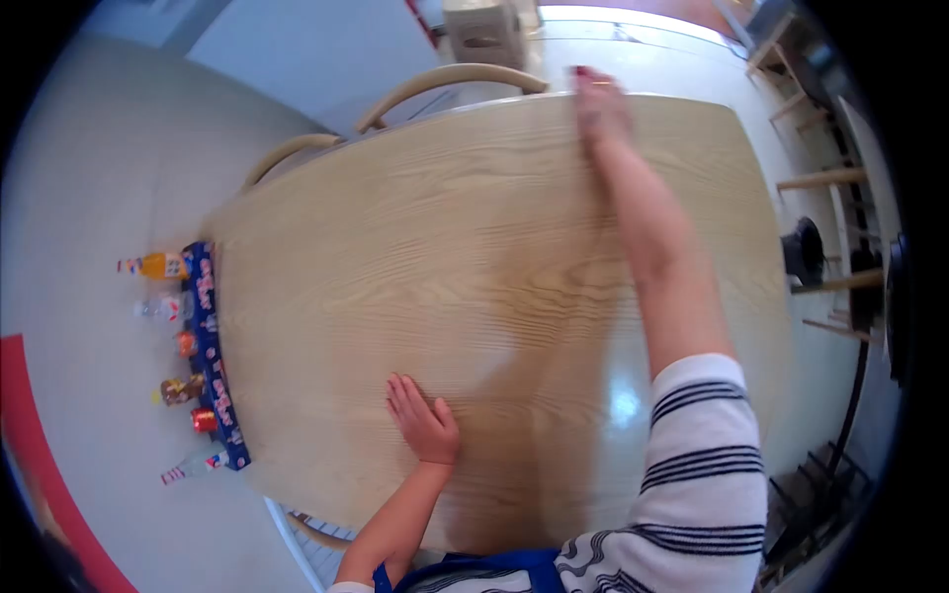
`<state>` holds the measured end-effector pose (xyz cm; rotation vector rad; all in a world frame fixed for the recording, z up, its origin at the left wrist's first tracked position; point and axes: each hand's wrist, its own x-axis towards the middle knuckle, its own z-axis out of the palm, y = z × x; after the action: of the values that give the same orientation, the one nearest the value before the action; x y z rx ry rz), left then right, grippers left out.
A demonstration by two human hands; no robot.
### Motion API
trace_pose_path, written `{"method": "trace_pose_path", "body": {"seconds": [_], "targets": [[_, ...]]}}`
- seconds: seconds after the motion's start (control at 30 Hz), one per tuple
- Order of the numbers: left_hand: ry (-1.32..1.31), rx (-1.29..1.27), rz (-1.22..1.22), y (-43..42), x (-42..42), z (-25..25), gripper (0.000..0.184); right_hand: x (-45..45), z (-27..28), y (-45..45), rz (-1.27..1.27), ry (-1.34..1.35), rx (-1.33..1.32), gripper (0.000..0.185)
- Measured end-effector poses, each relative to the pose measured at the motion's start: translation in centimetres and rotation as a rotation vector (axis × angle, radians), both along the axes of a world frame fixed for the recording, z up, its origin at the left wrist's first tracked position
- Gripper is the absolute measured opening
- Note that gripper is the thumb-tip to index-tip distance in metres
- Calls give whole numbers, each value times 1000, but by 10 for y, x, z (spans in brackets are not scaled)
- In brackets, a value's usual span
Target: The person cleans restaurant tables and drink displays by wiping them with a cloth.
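My left hand lies flat on the wooden table, near its front edge, with the thumb apart from the fingers and nothing held. Stretched far forward, my right hand is at the table's far edge. Motion smears its fingers, and whether anything is under or in them cannot be made out. A small red patch shows at its fingertips.
Along the left edge stands a blue patterned box strip, with an orange drink bottle, clear bottles and a red can beside it. Wooden chairs stand beyond the far edge, a white stool behind, more chairs right.
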<state>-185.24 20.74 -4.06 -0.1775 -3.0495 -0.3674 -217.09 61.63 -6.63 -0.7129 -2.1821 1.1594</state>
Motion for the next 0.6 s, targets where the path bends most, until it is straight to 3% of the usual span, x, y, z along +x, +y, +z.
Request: {"method": "trace_pose_path", "body": {"seconds": [0.03, 0.07, 0.1, 0.13, 0.17, 0.23, 0.27, 0.3, 0.33, 0.37, 0.47, 0.6], "targets": [[22, -28, 7, -1, 2, 0, 60, 35, 14, 50, -120, -143, 254, 34], [51, -55, 17, -1, 1, -1, 60, 62, -28, 128, -160, -226, 916, 37], [50, -37, -7, 0, 0, -2, 60, 109, 33, 128, -268, -506, 114, 39], [61, -50, -4, 1, 0, -1, 59, 148, -4, 183, -217, -457, 642, 40], [74, -67, 6, 0, 1, -1, 59, 189, 16, 184, -239, -547, 486, 42], [117, -68, -9, -5, 3, -8, 60, 271, -41, 230, -435, -467, 737, 44], [159, -75, -19, -5, 2, -12, 61, 313, -38, 232, -303, -586, 719, 47], [167, -54, -22, -4, 3, -13, 61, 344, -32, 233, -300, -872, 460, 38], [169, -30, 1, -3, 2, -12, 61, 385, -48, 228, -335, -696, 532, 39], [171, -7, 22, -2, 2, -11, 61, 413, -21, 187, -410, -612, 333, 40], [237, 166, 4, -6, 4, -10, 62, 502, 19, 93, -407, -474, 471, 38], [251, 410, 127, -19, 24, 1, 62, 621, 11, 41, -357, -514, 572, 38]]}}
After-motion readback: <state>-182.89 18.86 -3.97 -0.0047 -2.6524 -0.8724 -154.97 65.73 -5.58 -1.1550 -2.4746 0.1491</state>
